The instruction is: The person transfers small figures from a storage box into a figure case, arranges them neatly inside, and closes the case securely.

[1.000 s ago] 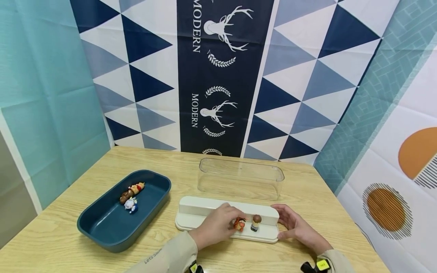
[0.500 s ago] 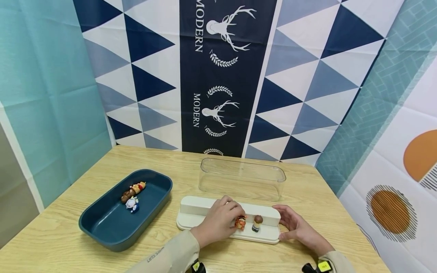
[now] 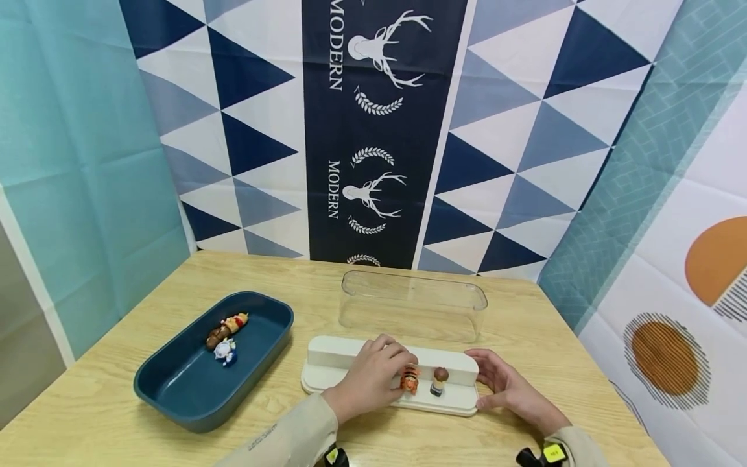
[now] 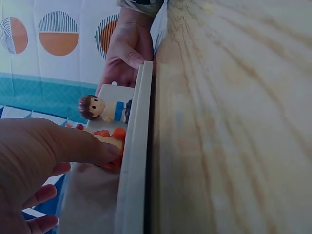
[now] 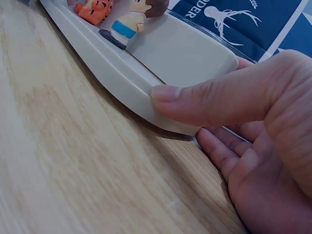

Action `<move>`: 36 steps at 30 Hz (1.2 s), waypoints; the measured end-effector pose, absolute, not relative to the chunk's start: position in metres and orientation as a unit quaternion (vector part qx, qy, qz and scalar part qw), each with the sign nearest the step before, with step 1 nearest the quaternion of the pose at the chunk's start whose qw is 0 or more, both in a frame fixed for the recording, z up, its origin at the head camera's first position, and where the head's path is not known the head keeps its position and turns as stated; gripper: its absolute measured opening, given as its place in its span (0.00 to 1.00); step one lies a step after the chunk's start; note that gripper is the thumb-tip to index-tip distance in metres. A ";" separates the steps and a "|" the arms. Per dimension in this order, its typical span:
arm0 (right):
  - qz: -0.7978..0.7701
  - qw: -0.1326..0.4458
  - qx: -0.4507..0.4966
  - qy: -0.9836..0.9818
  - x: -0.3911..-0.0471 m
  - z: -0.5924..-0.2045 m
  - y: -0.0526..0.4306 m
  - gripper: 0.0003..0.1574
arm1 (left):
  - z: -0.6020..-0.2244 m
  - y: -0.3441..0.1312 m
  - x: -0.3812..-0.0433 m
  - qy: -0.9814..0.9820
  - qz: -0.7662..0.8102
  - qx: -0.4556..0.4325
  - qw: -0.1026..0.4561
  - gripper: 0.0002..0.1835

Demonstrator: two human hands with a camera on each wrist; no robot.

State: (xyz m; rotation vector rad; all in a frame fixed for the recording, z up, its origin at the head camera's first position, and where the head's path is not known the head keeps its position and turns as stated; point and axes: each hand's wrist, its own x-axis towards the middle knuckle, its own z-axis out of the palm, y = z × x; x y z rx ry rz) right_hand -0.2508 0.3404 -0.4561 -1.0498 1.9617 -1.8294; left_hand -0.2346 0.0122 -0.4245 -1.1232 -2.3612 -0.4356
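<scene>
My left hand (image 3: pixel 375 376) pinches an orange tiger figurine (image 3: pixel 410 380) with black stripes, low over the front step of a long cream-white stepped stand (image 3: pixel 327 376). In the left wrist view the thumb lies against the tiger, partly covering it. To the tiger's right, a brown-haired boy figurine (image 3: pixel 439 381) stands upright on the same step. My right hand (image 3: pixel 513 392) grips the stand's right end. Its thumb presses the front rim in the right wrist view, while the other fingers are around the end and partly hidden.
A clear plastic cover (image 3: pixel 411 305) sits on the table behind the stand. At left is a dark blue tray (image 3: pixel 181 405) holding several figurines, among them a white-and-blue one (image 3: pixel 225 351) and a yellow-and-red one (image 3: pixel 235 321). Patterned cloth hangs behind the wooden table (image 3: pixel 309 434).
The tiger figurine has turned or tipped slightly in my left fingers, so more of its black stripes show from above. The right hand keeps its hold on the stand.
</scene>
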 end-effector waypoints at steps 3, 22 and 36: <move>-0.632 0.134 -0.366 0.670 -0.250 -0.456 0.339 0.51 | -0.421 0.006 -0.232 -0.866 -0.156 -0.413 0.233 0.29; -0.632 0.141 -0.349 0.678 -0.249 -0.455 0.339 0.51 | -0.394 -0.042 -0.223 -0.865 -0.090 -0.426 0.248 0.25; -0.631 0.141 -0.347 0.679 -0.248 -0.453 0.341 0.51 | -0.366 -0.095 -0.225 -0.872 -0.049 -0.400 0.278 0.25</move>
